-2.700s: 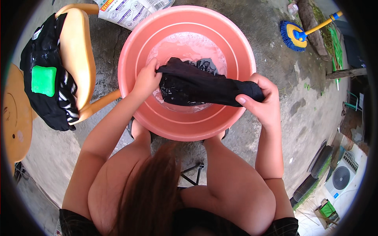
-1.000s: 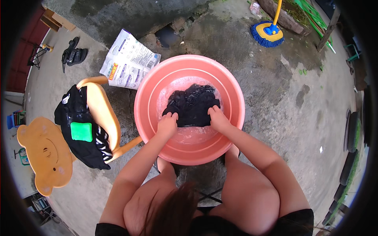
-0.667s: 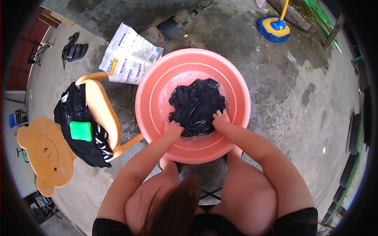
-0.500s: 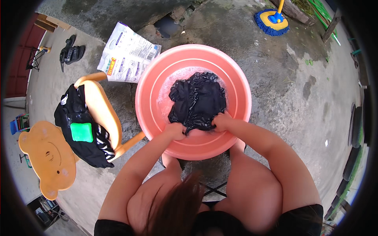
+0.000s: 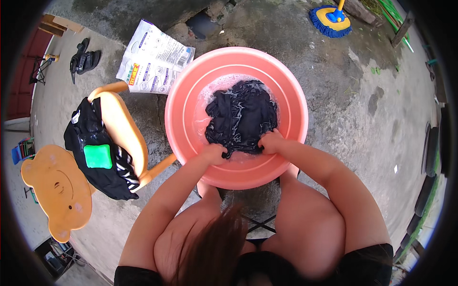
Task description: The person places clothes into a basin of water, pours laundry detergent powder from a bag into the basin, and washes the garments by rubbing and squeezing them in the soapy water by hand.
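One pink basin (image 5: 245, 177) is holding one black cloth (image 5: 243, 117), while left hand (image 5: 214, 153) and right hand (image 5: 272, 141), reaching forward, are gripping its near edge.

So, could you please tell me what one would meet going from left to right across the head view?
Bear-shaped panel, green bar, packet, left hand, right hand, mop.

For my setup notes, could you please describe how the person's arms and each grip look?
The left grip and the right grip are bare human hands, without gloves. No watch or bracelet shows; whether rings are worn is unclear. Short black sleeves end above the elbows, and everything below them is uncovered.
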Demonstrator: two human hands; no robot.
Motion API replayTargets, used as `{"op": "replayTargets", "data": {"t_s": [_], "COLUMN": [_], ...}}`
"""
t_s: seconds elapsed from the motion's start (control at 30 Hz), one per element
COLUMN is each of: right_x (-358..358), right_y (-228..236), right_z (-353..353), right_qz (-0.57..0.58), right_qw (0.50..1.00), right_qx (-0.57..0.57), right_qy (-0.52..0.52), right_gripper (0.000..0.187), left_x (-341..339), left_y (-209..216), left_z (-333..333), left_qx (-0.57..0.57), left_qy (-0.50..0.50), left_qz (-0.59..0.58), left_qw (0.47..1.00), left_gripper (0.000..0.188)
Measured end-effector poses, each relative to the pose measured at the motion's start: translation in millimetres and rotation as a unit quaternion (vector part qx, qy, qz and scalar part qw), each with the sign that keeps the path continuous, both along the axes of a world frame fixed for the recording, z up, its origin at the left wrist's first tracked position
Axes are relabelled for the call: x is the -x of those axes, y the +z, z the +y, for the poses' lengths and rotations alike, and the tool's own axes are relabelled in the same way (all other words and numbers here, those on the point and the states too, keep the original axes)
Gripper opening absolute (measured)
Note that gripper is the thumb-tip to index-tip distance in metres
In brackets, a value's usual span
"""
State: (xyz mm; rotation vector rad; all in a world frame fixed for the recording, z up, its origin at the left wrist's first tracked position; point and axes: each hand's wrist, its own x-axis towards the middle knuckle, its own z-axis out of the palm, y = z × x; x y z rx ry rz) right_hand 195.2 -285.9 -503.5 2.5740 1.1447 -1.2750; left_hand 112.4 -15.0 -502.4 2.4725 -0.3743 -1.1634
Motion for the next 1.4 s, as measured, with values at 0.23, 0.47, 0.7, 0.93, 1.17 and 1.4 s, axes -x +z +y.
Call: {"op": "replayTargets", "data": {"t_s": [0.23,0.47,0.7,0.93,1.17,1.4], "right_x": [6,1,-33,-77,-24,17], "right_y": [-12,0,80,285,452,436], "right_z": [-5,0,-24,-24,14,39], "right_qz": [0.060,-0.040,0.049,-0.028,-0.003,-0.030], "right_qw": [0.995,0.999,0.985,0.934,0.769,0.747], "right_qx": [-0.063,-0.016,-0.121,-0.305,-0.492,-0.607], "right_qy": [-0.040,-0.032,-0.114,-0.185,-0.408,-0.269], "right_gripper": [0.033,0.031,0.036,0.042,0.036,0.018], "left_x": [-5,-3,-15,-52,-36,-6], "left_y": [-6,10,68,306,426,421], "left_z": [5,-12,25,46,-13,-80], "left_qx": [-0.109,-0.141,-0.274,-0.041,0.335,0.374], "left_qy": [0.021,0.023,0.002,0.210,0.497,0.404], "left_qz": [-0.099,-0.237,-0.126,-0.257,-0.215,-0.129], "left_qw": [0.989,0.961,0.953,0.942,0.771,0.825], "left_gripper": [0.038,0.035,0.024,0.033,0.037,0.042]}}
